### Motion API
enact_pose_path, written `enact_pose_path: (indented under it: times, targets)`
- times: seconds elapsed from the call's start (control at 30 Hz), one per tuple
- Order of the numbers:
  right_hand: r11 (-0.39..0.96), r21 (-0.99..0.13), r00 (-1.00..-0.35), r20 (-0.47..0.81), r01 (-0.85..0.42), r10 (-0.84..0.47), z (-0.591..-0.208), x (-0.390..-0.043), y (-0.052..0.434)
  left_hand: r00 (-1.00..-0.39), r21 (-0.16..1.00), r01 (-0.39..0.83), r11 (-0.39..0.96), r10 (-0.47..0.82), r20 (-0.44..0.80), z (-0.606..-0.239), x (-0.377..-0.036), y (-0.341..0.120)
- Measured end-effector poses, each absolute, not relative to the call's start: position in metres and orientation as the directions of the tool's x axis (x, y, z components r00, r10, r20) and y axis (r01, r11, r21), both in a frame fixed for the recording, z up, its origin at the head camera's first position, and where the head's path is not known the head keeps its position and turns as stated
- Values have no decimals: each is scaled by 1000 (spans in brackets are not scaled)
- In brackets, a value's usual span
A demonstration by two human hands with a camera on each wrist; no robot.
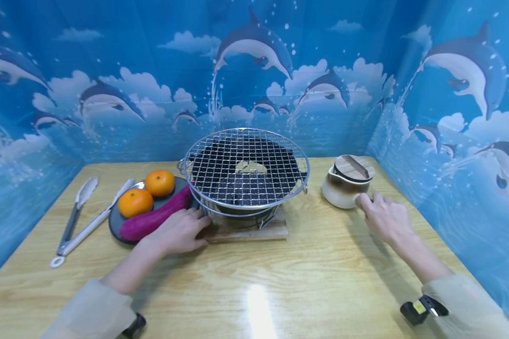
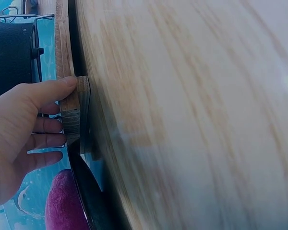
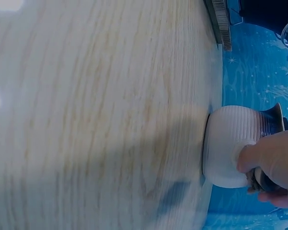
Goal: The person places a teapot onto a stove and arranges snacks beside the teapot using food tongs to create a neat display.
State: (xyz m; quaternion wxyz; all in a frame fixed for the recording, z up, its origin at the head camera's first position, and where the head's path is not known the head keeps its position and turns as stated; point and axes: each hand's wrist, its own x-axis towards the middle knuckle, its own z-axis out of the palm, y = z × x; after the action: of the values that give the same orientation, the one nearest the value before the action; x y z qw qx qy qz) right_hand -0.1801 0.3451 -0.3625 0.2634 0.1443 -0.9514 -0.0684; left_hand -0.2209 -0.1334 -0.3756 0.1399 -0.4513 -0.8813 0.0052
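One pot [image 1: 340,194] stands upright on the table at the right of the frame, its one wooden lid [image 1: 354,168] on top. The right hand [image 1: 386,217] has its fingers curled round the pot's one side handle [image 3: 260,182], with the thumb against the pot's wall. One board [image 1: 248,234] lies under one black grill [image 2: 9,60] near the centre, and the left hand [image 1: 180,230] pinches the board's near left corner: the thumb presses its front edge, and the four fingers, only slightly bent, reach over it. One round wire mesh [image 1: 246,165] covers the grill. Just left of the board, one dark plate [image 1: 114,225] carries two oranges [image 1: 160,182] and one eggplant [image 1: 163,215], three pieces in all; the eggplant slants across the plate, its upper end near the grill and its lower end at the plate's lower left, below the oranges. One pair of tongs [image 1: 69,226] lies spread at the far left, two arms meeting at one white ring toward the lower left. All of it shares one wooden table [image 1: 322,282]. Two pale sleeves [image 1: 95,308] enter from the lower corners, and a blue curtain [image 1: 152,56] printed with dolphins fills the upper frame.
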Motion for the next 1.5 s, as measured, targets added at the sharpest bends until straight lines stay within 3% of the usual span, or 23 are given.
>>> enact_pose_path:
  times: [0.13, 0.57, 0.93, 1.5]
  targets:
    - [948, 217, -819, 482, -232, -311, -364, -179, 345, -546, -144, 796, 588, 800, 249, -375, -221, -133]
    - [924, 250, -694, 610, -290, -383, -367, -185, 344, -546, -141, 794, 592, 795, 262, -375, -222, -133]
    - [941, 245, -808, 489, -233, -328, -363, -181, 337, -548, -142, 793, 593, 795, 260, -376, -222, -133]
    - [950, 208, -822, 479, -235, -308, -366, -182, 339, -544, -132, 795, 592, 792, 277, -377, -221, -133]
